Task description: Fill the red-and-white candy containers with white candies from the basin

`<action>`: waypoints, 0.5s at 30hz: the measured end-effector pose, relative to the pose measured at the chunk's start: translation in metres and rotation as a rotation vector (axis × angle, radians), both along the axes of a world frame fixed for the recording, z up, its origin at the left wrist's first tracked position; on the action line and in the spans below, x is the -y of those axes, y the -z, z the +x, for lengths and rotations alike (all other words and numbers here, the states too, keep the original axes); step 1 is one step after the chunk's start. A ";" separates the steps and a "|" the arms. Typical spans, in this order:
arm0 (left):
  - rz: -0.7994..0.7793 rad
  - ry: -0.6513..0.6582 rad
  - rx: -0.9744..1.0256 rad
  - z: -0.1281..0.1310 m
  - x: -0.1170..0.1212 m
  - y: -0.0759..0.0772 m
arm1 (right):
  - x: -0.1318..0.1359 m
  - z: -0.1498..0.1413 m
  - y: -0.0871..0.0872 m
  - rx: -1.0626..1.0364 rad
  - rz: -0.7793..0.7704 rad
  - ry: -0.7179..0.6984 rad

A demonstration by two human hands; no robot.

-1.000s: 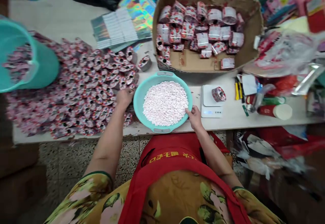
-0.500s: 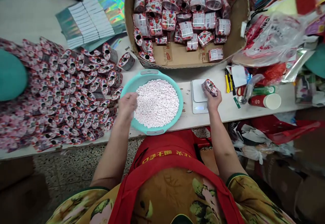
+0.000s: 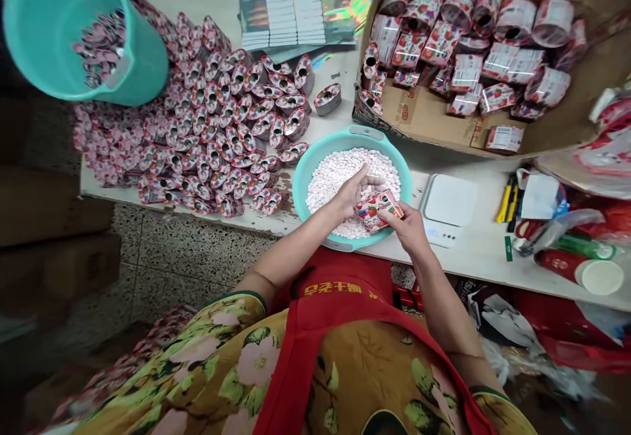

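My right hand (image 3: pixel 408 226) grips a small pink candy box (image 3: pixel 378 210) printed with strawberries, tilted over the near right part of a turquoise basin (image 3: pixel 302 193). Small white candies (image 3: pixel 329 172) fill much of the basin. My left hand (image 3: pixel 353 190) hovers over them with its fingers stretched apart, right beside the box; whether it touches the box is unclear. To the right of the basin lies a white digital scale (image 3: pixel 451 200) with nothing on its plate.
Many upright candy packs (image 3: pixel 236 133) with round top holes crowd the table's left. A turquoise bucket (image 3: pixel 148 60) holds small pink pieces. Behind stands a cardboard box (image 3: pixel 438 119) of packs. Cutters (image 3: pixel 507 200) and a red paper cup (image 3: pixel 562 267) lie at right.
My right hand has brought the candy box from above the scale leftward to over the basin. My left hand's fingers have spread out beside it. The view has swung left, showing the bucket.
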State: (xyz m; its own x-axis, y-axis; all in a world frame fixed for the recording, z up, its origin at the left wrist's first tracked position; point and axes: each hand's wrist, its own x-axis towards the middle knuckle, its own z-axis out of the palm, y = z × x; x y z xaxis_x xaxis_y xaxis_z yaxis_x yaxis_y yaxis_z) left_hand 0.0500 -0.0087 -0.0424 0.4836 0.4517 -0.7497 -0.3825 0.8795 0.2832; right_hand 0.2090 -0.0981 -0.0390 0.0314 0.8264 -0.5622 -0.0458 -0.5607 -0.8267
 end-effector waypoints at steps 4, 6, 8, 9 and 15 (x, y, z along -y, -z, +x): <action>-0.023 -0.007 0.003 -0.007 0.009 0.002 | 0.004 0.000 0.001 -0.056 0.001 0.053; 0.011 -0.010 0.015 -0.006 0.008 0.001 | 0.004 0.002 -0.001 -0.079 0.022 0.067; 0.038 0.013 0.017 -0.003 0.006 -0.001 | 0.004 0.004 -0.003 -0.087 0.013 0.044; 0.043 0.035 0.008 -0.001 0.005 -0.002 | 0.004 0.004 -0.004 -0.084 -0.003 0.023; 0.056 0.125 -0.050 0.010 0.006 -0.002 | 0.005 0.008 -0.009 -0.108 -0.018 -0.030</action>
